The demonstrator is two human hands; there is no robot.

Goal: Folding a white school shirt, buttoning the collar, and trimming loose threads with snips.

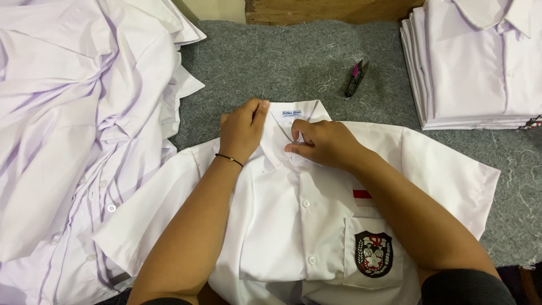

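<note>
the hands (282, 138) hide the shirt's (282, 226) top button, and its hem runs off the bottom edge.

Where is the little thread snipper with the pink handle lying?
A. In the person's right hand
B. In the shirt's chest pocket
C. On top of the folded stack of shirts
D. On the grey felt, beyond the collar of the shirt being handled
D: the thread snipper lies on bare grey felt, past the shirt collar that the left hand and right hand are working on.
</note>
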